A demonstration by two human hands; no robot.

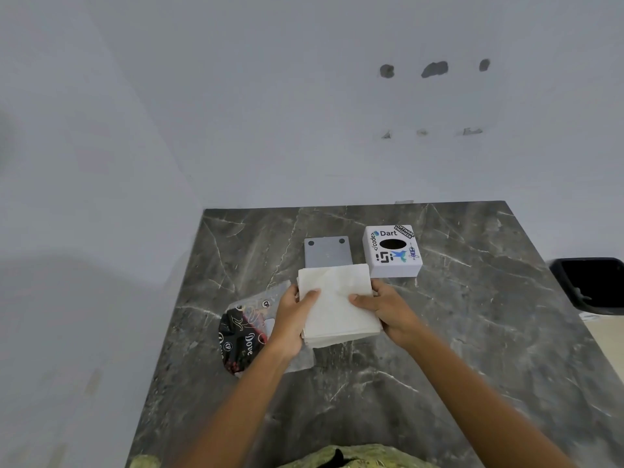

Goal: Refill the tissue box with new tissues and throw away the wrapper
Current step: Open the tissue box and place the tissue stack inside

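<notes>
A thick stack of white tissues (339, 304) is held just above the dark marble table (472, 332). My left hand (295, 319) grips its left side and my right hand (385, 310) grips its right side, thumbs on top. The white tissue box cover (392, 251), with stickers and an oval hole on top, stands behind and to the right of the stack. A flat grey plate (327, 253) with two dark dots lies beside the cover, partly hidden by the tissues. The crumpled plastic wrapper (243, 336), clear with a black printed part, lies under my left wrist.
A black bin (591, 285) stands off the table's right edge. White walls enclose the table at the back and on the left. Bare marble shows near me and along the right side.
</notes>
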